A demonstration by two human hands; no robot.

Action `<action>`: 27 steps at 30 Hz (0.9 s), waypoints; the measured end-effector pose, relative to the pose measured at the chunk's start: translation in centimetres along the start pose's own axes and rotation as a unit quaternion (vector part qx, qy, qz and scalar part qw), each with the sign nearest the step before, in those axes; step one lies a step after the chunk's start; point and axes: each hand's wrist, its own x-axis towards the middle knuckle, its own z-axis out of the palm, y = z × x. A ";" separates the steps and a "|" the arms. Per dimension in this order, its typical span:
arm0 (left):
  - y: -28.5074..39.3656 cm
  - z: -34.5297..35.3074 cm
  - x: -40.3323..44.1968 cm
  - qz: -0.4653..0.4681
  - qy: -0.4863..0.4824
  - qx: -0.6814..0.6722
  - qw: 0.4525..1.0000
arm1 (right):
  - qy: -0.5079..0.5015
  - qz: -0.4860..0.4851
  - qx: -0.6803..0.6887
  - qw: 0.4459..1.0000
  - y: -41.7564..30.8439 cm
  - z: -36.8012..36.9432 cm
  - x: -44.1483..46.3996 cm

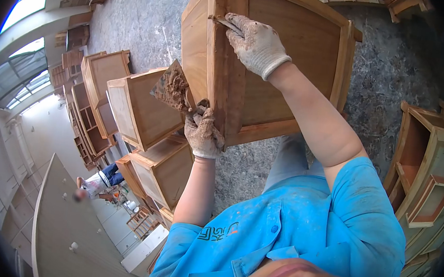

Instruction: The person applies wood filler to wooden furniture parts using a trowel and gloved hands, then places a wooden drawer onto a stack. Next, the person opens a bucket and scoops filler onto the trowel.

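Note:
My left hand (202,132), in a putty-smeared glove, is closed on a flat putty board (163,92) heaped with brown putty (176,86). It is beside the lower end of a wooden cabinet's corner post. My right hand (255,45), also gloved and smeared, grips a thin flat putty knife (228,25). The knife's tip is against the corner post near its upper end in view. The wooden cabinet (287,60), with framed plain panels, stands in front of me. The glove partly covers the knife's handle.
More wooden cabinets (153,106) stand in a row to the left. At the right is an open-fronted cabinet (416,150) with a small frame (430,201) against it. Another person (97,180) is in the background. Grey floor (143,15) surrounds the cabinet.

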 end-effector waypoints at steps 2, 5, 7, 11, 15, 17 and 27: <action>-0.3 -0.4 0.0 0.004 0.001 0.006 1.000 | 0.042 0.002 0.033 0.999 0.9 0.7 0.9; -0.2 -0.5 -0.1 0.009 0.004 0.013 1.000 | 0.041 0.008 0.043 0.998 1.1 1.2 0.4; -0.2 -0.2 -0.1 0.015 0.005 0.010 1.000 | -0.001 0.011 0.023 1.000 0.8 1.0 -0.4; -0.3 -0.2 0.2 0.016 0.003 0.018 1.000 | -0.003 -0.014 0.039 0.999 1.6 -0.8 -2.0; -0.2 -0.3 0.1 0.014 0.006 0.028 0.999 | 0.021 -0.050 0.064 0.997 2.3 -1.2 -1.4; 0.3 0.2 -0.1 0.011 -0.001 0.026 1.000 | 0.047 -0.062 0.054 0.995 2.7 -0.7 0.2; 0.0 0.2 0.1 0.020 0.004 0.034 0.999 | -0.032 -0.073 -0.030 0.996 1.4 -0.3 -0.6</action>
